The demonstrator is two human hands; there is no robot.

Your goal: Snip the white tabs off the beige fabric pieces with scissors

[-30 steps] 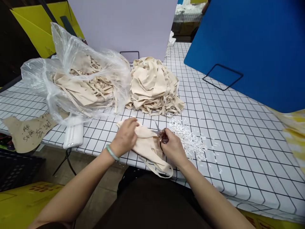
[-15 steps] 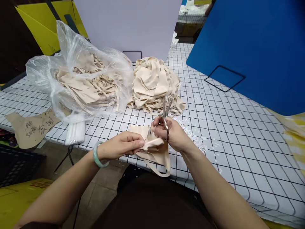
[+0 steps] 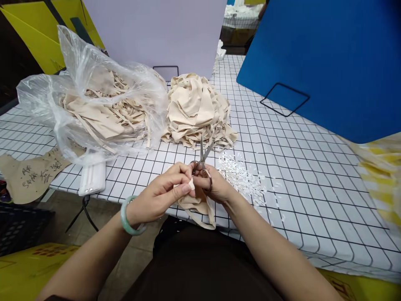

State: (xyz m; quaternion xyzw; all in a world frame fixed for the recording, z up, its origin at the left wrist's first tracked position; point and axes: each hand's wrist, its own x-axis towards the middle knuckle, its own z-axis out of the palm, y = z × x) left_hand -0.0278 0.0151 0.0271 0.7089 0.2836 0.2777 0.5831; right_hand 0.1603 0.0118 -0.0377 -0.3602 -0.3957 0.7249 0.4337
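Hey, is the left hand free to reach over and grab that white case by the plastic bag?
Probably not right away: the left hand is pinching the beige cloth piece. The white case itself lies uncovered at the table edge, nothing between.

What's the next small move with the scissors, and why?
Probably bring the open scissors down to the small white tag that the left hand pinches on the beige fabric piece and snip it. The blades point up, away from the cloth, in the right hand, and white snippets lie beside it.
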